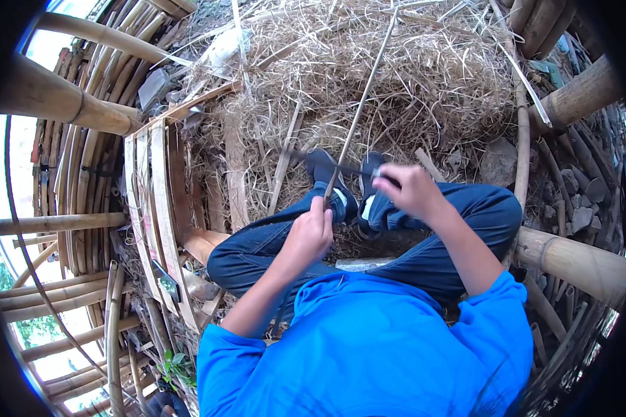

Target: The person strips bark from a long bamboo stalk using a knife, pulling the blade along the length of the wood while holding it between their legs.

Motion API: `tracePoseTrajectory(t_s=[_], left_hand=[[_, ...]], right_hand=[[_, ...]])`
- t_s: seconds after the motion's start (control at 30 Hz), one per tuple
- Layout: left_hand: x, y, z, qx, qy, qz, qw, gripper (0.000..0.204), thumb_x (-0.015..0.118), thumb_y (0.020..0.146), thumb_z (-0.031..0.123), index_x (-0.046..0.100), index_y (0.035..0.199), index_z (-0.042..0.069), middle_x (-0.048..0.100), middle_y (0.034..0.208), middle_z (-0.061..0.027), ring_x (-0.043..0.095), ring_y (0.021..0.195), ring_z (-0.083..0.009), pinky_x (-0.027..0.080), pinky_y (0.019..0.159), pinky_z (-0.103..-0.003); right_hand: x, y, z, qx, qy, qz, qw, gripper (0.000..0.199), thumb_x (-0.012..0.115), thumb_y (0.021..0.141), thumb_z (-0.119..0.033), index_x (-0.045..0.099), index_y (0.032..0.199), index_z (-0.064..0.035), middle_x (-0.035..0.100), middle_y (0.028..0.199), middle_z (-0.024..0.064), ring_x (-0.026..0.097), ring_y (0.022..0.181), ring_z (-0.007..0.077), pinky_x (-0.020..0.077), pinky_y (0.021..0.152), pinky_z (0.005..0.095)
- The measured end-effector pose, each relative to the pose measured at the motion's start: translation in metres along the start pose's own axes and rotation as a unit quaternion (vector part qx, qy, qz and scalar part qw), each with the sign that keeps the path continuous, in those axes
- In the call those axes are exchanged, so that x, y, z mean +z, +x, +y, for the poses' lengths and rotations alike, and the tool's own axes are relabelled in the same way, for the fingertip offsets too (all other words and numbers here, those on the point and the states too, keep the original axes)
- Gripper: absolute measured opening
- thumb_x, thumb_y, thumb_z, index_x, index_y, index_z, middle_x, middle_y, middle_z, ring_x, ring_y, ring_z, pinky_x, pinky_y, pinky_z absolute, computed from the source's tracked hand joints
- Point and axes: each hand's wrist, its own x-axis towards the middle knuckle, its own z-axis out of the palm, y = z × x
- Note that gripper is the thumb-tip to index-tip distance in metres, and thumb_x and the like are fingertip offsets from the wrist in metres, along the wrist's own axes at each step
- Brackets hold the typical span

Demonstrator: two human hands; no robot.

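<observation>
My left hand [313,231] is closed around the near end of a long thin bamboo strip [367,90], which slants up and away over the shavings. In my closed right hand [412,189] is a knife [355,170] with a dark blade, blurred toward its tip. The blade points left and crosses the strip just beyond my left hand. Whether its edge bites into the strip I cannot tell. Both hands are above my dark shoes [320,167], between my bent knees.
A heap of pale curled shavings [424,69] covers the ground ahead. At the left stands a plank bench [161,201] with a phone [165,281] on it. A thick bamboo pole [577,267] and broken stones [581,219] are on the right.
</observation>
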Motion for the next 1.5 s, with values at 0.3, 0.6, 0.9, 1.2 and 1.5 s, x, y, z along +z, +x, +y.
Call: tracePoseTrajectory(t_s=[0.3, 0.6, 0.9, 1.2, 1.5], left_hand=[[-0.012, 0.016, -0.024, 0.006, 0.024, -0.008, 1.000, 0.016, 0.042, 0.096, 0.011, 0.041, 0.100, -0.004, 0.058, 0.072, -0.0321, 0.058, 0.074, -0.0496, 0.043, 0.065, -0.057], [-0.007, -0.008, -0.019, -0.031, -0.003, -0.016, 0.999, 0.013, 0.043, 0.096, 0.011, 0.043, 0.101, -0.001, 0.057, 0.074, -0.0295, 0.058, 0.075, -0.0485, 0.044, 0.065, -0.054], [0.014, -0.058, 0.029, -0.084, -0.005, -0.042, 0.996, 0.012, 0.046, 0.095, 0.010, 0.043, 0.100, -0.001, 0.058, 0.070, -0.0268, 0.059, 0.069, -0.0462, 0.045, 0.060, -0.053], [0.024, -0.065, 0.041, -0.123, -0.041, -0.047, 0.990, 0.012, 0.045, 0.095, 0.010, 0.042, 0.101, 0.000, 0.059, 0.073, -0.0273, 0.059, 0.073, -0.0465, 0.044, 0.063, -0.054], [0.030, -0.070, 0.045, -0.127, -0.039, -0.049, 0.990, 0.019, 0.047, 0.095, 0.012, 0.042, 0.106, -0.002, 0.060, 0.075, -0.0285, 0.060, 0.073, -0.0471, 0.045, 0.064, -0.054]], right_hand=[[0.028, -0.007, 0.004, -0.084, -0.025, 0.074, 0.993, 0.025, 0.065, 0.087, -0.027, 0.064, 0.094, -0.0028, 0.066, 0.085, 0.0196, 0.065, 0.077, 0.0352, 0.0510, 0.065, 0.0418], [0.020, -0.002, 0.014, 0.007, -0.002, 0.076, 0.997, 0.024, 0.067, 0.085, -0.024, 0.062, 0.092, -0.0017, 0.065, 0.080, 0.0190, 0.064, 0.075, 0.0372, 0.0508, 0.063, 0.0415], [0.014, -0.019, 0.016, 0.011, -0.040, 0.094, 0.995, 0.026, 0.067, 0.085, -0.023, 0.062, 0.094, 0.0011, 0.066, 0.087, 0.0191, 0.065, 0.077, 0.0359, 0.0529, 0.066, 0.0386], [0.006, -0.020, 0.016, 0.070, -0.001, 0.102, 0.992, 0.022, 0.066, 0.086, -0.019, 0.061, 0.090, 0.0014, 0.064, 0.078, 0.0194, 0.063, 0.072, 0.0380, 0.0490, 0.059, 0.0404], [-0.004, -0.037, 0.012, 0.040, -0.023, 0.046, 0.998, 0.019, 0.068, 0.083, -0.016, 0.063, 0.091, 0.0006, 0.065, 0.079, 0.0180, 0.065, 0.072, 0.0347, 0.0522, 0.064, 0.0376]])
